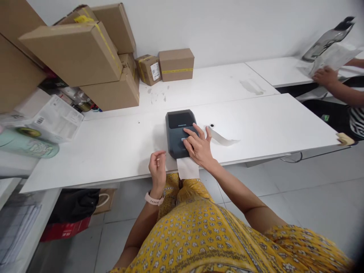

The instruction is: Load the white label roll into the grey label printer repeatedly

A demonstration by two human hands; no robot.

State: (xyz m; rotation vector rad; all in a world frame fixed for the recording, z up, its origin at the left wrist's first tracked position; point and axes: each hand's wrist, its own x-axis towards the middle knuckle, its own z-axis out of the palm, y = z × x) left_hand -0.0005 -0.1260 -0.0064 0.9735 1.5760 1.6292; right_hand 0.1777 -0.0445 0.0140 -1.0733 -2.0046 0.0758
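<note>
Beneath the dark printer (176,138) I see a white table (256,125); cardboard boxes (112,91) stand behind the printer, leftward. The right hand (199,147) lies spread on its top; the left hand (158,167), loosely half-open, is just beside it. Paper (188,169) juts out in front, a small roll (220,137) rightward.

Yellow floral clothing (196,235), pink wristband (154,199)
</note>
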